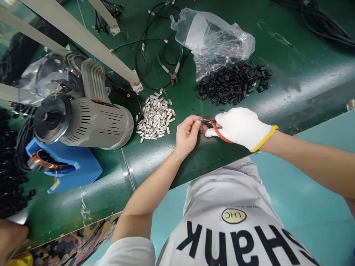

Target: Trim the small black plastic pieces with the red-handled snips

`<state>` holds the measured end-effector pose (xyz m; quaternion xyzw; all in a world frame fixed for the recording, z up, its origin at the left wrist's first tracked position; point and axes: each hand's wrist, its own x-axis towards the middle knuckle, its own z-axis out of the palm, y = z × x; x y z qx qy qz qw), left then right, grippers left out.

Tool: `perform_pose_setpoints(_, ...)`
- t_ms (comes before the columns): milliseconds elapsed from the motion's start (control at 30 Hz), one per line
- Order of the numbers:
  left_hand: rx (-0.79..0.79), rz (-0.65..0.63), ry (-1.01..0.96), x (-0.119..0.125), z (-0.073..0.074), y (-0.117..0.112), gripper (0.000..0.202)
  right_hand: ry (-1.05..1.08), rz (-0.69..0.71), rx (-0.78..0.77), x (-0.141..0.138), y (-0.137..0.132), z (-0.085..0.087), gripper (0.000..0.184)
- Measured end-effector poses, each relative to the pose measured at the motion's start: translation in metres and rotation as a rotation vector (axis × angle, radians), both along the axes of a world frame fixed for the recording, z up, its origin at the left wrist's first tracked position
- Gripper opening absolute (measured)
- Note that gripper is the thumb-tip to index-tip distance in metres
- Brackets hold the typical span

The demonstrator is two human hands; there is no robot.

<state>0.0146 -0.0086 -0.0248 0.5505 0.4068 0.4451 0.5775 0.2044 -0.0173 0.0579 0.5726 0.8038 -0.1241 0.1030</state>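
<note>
My left hand [187,133] is bare, with thumb and forefinger pinched together over the near part of the table. What sits in the pinch is mostly hidden and too small to name. Wearing a white knit glove with a yellow cuff, my right hand [242,127] is closed around orange-handled pliers [225,137]. The pliers' dark jaws point left and meet the left fingertips. Left of my hands lies a heap of small silver metal connector pieces [155,117]. Beyond my right hand is a pile of small black plastic pieces [233,82].
A clear plastic bag [219,35] rests behind the black pile. Green-handled cutters [173,75] and black cables [138,44] lie farther back. A grey machine [97,122], a blue tape dispenser [83,170] and a metal frame leg [111,55] stand left. Another person's arm [12,236] shows lower left.
</note>
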Motion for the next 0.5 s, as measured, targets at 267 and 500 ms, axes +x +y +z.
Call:
perform_pose_setpoints(267, 0.049, -0.012, 0.055, -0.0001, -0.001, -0.0013, 0.033, -0.028, -0.038, -0.016, -0.0015, -0.0025, 0.0061, 0.09)
perform_pose_setpoints(500, 0.008, 0.005, 0.039, 0.0004, 0.0014, -0.0012, 0.038, -0.039, -0.016, -0.03, -0.006, -0.0022, 0.006, 0.086)
